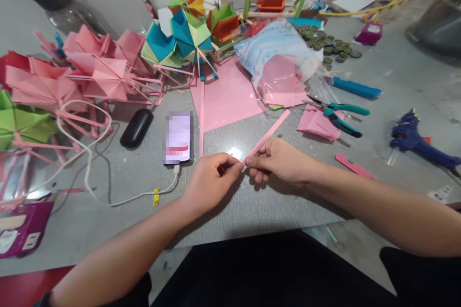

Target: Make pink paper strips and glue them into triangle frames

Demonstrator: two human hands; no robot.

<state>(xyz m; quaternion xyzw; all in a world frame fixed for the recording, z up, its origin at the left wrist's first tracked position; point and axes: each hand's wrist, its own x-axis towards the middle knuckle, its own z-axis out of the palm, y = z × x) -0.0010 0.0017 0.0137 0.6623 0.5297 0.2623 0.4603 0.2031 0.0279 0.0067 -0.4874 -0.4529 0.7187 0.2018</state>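
Observation:
A narrow pink paper strip [272, 129] slants up and to the right from the fingers of my right hand [275, 159], which pinches it near its lower end. My left hand [215, 178] meets the right one at that end, thumb and forefinger pressed together; a small pale tip shows between the hands. Whether the left fingers also grip the strip's end is partly hidden. Another long pink strip [201, 122] lies on the table just beyond my left hand. Behind both hands rests a large pink paper sheet [226, 93].
Left: a phone [179, 139] on a white cable [133, 197], a black case [137, 128], several folded pink paper models [104, 76]. Right: pliers [340, 115], a blue cutter [356, 87], a blue glue gun [421, 141], folded pink papers [319, 123]. A plastic paper bag [277, 41] lies behind.

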